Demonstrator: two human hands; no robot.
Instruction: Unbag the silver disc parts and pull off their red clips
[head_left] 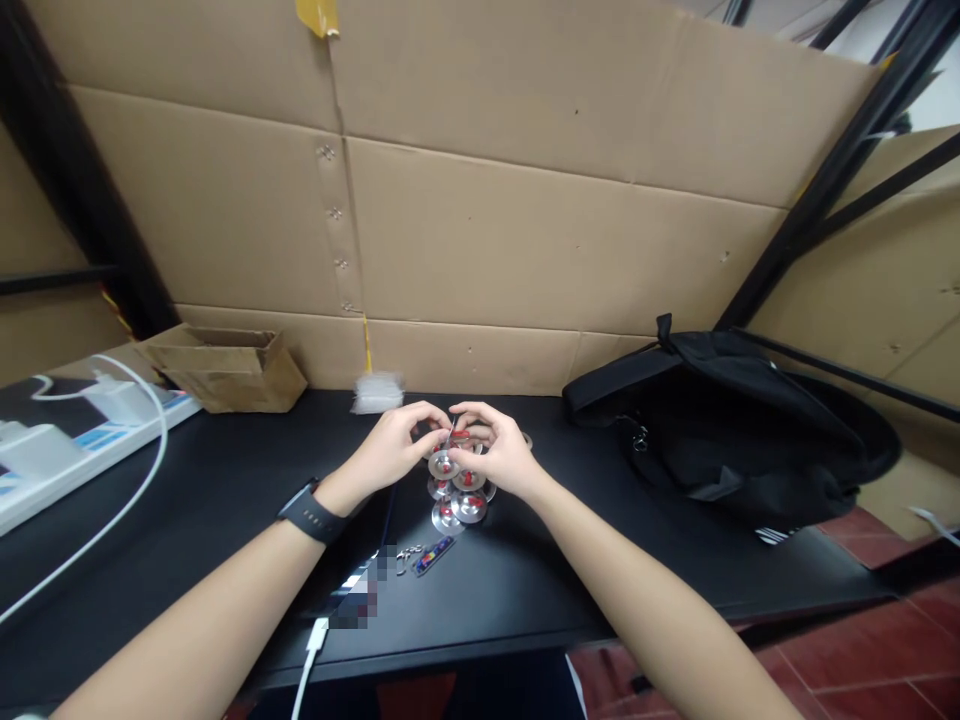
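Observation:
Both hands meet over the middle of a black table [225,480]. My left hand [394,445], with a dark watch [309,512] on its wrist, is closed with fingers pinched toward the right hand. My right hand [491,450] is also closed. Between the fingertips sits a small round metal disc with a red centre [444,462]. What exactly each hand grips is partly hidden. Several more shiny discs with red centres [461,503] lie just below the hands. A small dark tag with red and blue print [433,556] lies nearer me, beside tiny metal bits [409,553].
A black bag [735,430] fills the table's right side. An open cardboard box [225,365] and a small white packet [376,392] sit at the back. A white power strip with chargers and cable [82,430] lies left. Cardboard sheets [525,220] wall the back. Another white cable [311,650] runs off the front edge.

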